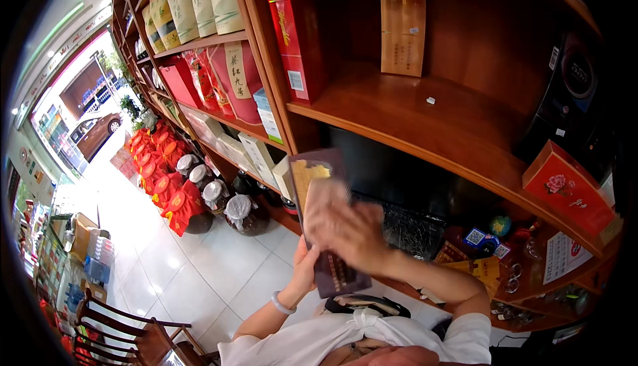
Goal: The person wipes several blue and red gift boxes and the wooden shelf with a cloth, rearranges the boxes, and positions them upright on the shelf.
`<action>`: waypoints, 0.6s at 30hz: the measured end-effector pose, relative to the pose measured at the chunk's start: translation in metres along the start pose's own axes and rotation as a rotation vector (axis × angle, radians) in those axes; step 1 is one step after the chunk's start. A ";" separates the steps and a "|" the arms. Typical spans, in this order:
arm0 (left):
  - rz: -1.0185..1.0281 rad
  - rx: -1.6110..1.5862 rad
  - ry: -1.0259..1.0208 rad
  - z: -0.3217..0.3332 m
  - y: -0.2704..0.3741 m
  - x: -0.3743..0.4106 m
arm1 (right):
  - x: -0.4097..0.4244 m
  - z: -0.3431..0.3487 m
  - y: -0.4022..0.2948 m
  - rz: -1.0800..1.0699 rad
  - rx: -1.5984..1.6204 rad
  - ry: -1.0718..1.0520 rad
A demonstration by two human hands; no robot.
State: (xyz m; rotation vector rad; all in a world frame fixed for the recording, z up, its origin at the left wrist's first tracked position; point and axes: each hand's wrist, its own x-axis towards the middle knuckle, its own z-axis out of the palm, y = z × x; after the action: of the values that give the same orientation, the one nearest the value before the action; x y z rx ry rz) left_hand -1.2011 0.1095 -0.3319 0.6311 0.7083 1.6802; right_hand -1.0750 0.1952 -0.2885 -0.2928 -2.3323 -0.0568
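Note:
A long, flat dark-brown box or bag (331,266) with a gold picture and gold writing is tilted in front of my chest. My left hand (305,265), with a pale bangle at the wrist, holds its lower left edge. Across its front lies my right hand (344,221), blurred, with a pale, cloth-like thing (326,199) under the fingers. Just beyond is the wooden shelf (398,121), where a tall brown-gold packet (402,27) stands upright beside a tall red box (289,37). A small white tag (430,100) lies on that shelf.
A red flower-printed box (568,191) sits at the right shelf edge. Tea bags (204,2) fill the left shelves. Wrapped jars (244,214) and red-covered jars (174,201) stand on the tiled floor. A wooden chair (134,336) is at lower left, a glass counter (55,236) beyond.

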 end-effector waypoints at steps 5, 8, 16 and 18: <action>-0.116 0.402 -0.216 -0.034 0.001 -0.014 | 0.053 -0.029 0.039 0.050 -0.041 0.076; -0.170 0.553 -0.320 -0.043 0.009 -0.010 | 0.064 -0.050 0.048 0.229 0.092 -0.010; -0.130 0.496 -0.282 -0.057 0.007 0.006 | 0.123 -0.168 0.103 0.049 -0.317 0.380; -0.099 0.445 -0.264 -0.054 0.007 0.011 | 0.137 -0.203 0.148 0.172 -0.634 0.447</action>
State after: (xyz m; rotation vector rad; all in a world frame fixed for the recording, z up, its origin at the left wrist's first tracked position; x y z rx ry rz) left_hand -1.2473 0.1122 -0.3624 1.0899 0.9112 1.3206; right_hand -0.9917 0.3392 -0.0559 -0.7112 -1.7828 -0.7099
